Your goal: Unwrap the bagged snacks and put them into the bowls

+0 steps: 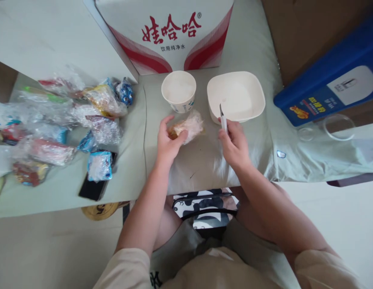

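My left hand (171, 142) is closed around a plastic-wrapped packet (192, 126), whose clear film bunches up at its right end. In my right hand (236, 144) is a utility knife (223, 120) with a light handle, its dark blade pointing up and away from me. Just beyond the packet stands a white paper cup (182, 105) with something pale inside. A white plastic bowl (255, 114) sits beyond my right hand, and the blade overlaps its near left rim in view. The packet's underside is hidden by my fingers.
Several plastic-wrapped packets (52, 150) are heaped on the left of the cloth-covered surface. A small blue packet (99, 165) rests on a black phone (91, 188). Behind stands a large white and red carton (171, 56); at right are a blue box (321, 80) and a clear lid (339, 138).
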Demonstrator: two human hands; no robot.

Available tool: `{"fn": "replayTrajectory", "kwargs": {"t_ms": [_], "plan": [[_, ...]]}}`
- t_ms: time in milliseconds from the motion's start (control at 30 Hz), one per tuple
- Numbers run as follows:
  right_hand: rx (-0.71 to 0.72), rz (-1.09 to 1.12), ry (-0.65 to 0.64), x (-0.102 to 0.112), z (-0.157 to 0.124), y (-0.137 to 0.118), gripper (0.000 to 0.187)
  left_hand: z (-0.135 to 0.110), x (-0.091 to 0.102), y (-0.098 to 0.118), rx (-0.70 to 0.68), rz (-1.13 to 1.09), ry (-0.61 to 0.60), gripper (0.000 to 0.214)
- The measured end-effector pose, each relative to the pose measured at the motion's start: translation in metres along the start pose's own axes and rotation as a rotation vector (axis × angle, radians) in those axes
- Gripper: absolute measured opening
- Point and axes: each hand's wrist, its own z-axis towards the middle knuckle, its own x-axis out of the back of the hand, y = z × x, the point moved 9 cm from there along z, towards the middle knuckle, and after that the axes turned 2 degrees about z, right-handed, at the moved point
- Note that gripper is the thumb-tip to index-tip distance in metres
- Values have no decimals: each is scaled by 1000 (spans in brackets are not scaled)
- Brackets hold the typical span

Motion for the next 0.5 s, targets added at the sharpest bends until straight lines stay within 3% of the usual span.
{"fn": "replayTrajectory", "kwargs": {"t_ms": [100,233,333,500], "plan": [[1,46,-119,-6,-4,-1,38,6,22,12,-98,178,95,51],[-44,41,-251,-19,-11,1,29,7,26,26,-175,359,81,31],[18,-15,-287,-25,-12,-6,23,3,21,31,-190,482,43,46],[228,-111,-303,-26,-13,-19,24,-6,0,31,-203,594,-176,60]]}}
